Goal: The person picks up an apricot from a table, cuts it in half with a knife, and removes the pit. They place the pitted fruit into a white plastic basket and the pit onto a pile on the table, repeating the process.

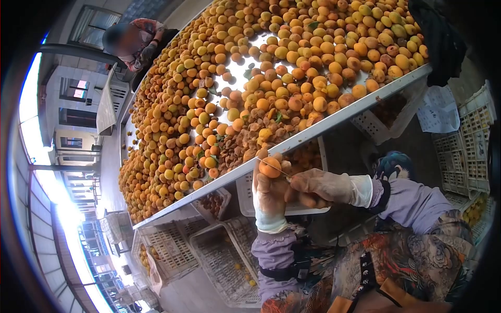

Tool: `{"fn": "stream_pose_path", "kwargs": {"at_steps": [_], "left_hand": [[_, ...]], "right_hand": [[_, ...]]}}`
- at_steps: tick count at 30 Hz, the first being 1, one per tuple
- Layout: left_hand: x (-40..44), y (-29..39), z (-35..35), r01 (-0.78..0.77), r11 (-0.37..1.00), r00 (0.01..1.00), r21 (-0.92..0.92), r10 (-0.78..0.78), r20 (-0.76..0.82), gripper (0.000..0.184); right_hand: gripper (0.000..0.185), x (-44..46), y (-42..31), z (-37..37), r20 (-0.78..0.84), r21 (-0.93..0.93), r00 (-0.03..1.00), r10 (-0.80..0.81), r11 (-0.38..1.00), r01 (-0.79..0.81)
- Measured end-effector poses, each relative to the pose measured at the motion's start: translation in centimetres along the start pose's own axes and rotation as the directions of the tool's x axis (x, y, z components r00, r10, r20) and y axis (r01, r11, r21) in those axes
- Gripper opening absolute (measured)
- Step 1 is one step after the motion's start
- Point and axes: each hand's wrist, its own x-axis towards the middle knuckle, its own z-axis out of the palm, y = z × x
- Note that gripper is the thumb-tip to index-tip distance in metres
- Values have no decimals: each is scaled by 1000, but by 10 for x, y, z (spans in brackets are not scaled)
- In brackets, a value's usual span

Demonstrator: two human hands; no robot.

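The biggest thing I get on my feed is a white-edged table, front edge slanting from 8 o'clock up to 2, loaded with orange fruits. A co-worker is at its far side, between 10 and 11 o'clock. Grey crate between 6 and 7, few yellow fruits inside. White tub around 5, below the table edge, partly behind the hands. Brown heap of limp-looking pieces on the table, 11 o'clock from the hands. Both hands I see are in thin pale gloves, raised close together on the near side of the edge. Right hand: forearm in from 4, hand pointing towards 9, fingers curled, thumb and fingertips pinched together. Left hand: forearm straight up from 6, wrist upright, fingers towards 12, gripping the held fruit at the fingertips, just below the edge. A thin line crosses that fruit from 10 to 4 into the right pinch; too fine for me to identify.
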Motion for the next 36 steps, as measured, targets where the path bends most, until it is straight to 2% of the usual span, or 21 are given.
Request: {"fn": "stream_pose_path", "kwargs": {"at_steps": [3, 5, 12, 15, 18, 20, 21, 23, 26, 27, 29, 34, 36], "left_hand": [[-4, 1, 8, -75, 994, 995, 81, 69, 70, 64], [-7, 3, 14, -106, 943, 994, 314, 97, 46, 67], [-9, 0, 11, -18, 982, 1000, 188, 18, 4, 66], [-8, 1, 14, -73, 966, 997, 250, 78, -9, 66], [-11, 3, 19, -114, 947, 991, 300, 129, -31, 62], [-12, -2, 12, -66, 990, 995, 125, 75, -70, 56], [-11, -3, 10, -64, 990, 995, 124, 73, -71, 56], [-12, -5, 6, 4, 997, 998, -73, -9, -60, 51], [-12, -4, 6, 33, 995, 994, -99, -43, -97, 50], [-10, -3, 6, 33, 994, 994, -100, -42, -97, 50], [-8, -2, 6, -65, 996, 990, 56, 72, -125, 51], [-9, -2, 0, -51, 994, 987, 98, 65, -149, 52], [-10, -3, -1, -27, 993, 988, 115, 44, -150, 53]], "right_hand": [[56, -1, -3, 3, -90, -45, 995, 34, 998, -38], [55, 1, 0, 4, -89, -29, 995, 41, 999, -44], [52, 5, -1, 8, -102, -81, 993, 52, 995, -61], [51, 6, -4, 9, -123, -19, 984, 129, 991, -132], [51, 8, -2, 12, -104, 17, 989, 109, 994, -108], [50, 10, 4, 14, -108, -12, 992, 68, 997, -70], [50, 11, 9, 15, -111, -43, 993, 28, 999, -33], [49, 14, 17, 15, -119, -47, 993, 21, 999, -27], [46, 14, 19, 16, -126, -13, 992, 22, 1000, -24], [42, 14, 17, 17, -130, 30, 991, 26, 999, -22], [41, 15, 13, 15, -130, 12, 989, 65, 998, -64], [39, 14, 7, 18, -139, -43, 984, 110, 992, -117], [49, 15, 11, 16, -125, -79, 990, 71, 994, -82]]}}
